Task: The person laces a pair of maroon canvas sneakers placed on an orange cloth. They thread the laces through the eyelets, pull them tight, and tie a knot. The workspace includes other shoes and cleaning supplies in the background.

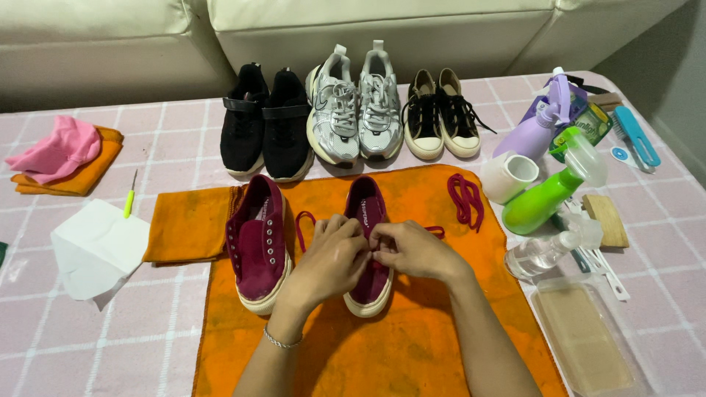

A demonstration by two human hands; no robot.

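Both hands meet over the right maroon shoe (pixel 366 220) at the centre of the frame: the left hand (pixel 332 257) and the right hand (pixel 412 250) have their fingertips pinched together over the lace area of that shoe, apparently on its maroon lace (pixel 303 224), a loop of which shows just left of the shoe and another bit just right of it. How firmly each hand holds the lace cannot be told, since the fingers cover it. The shoe lies toe toward the lower edge on an orange towel (pixel 412 345), beside the left maroon shoe (pixel 259 246), which has bare eyelets. A spare maroon lace (pixel 465 198) lies coiled on the towel, right of centre. Above them stand three pairs in a row: black shoes (pixel 266 121), silver sneakers (pixel 354 106) and black-and-cream sneakers (pixel 441 114). At the right are a white cup (pixel 509 176), a green spray bottle (pixel 548 195), a purple spray bottle (pixel 540 121), a clear bottle (pixel 540 254) and a blue brush (pixel 636 136). At the left lie a folded orange cloth (pixel 187 224), a white paper (pixel 95 250), a pink cloth (pixel 59 151) and a small green tool (pixel 129 197), all on a pink checked tablecloth (pixel 73 345).
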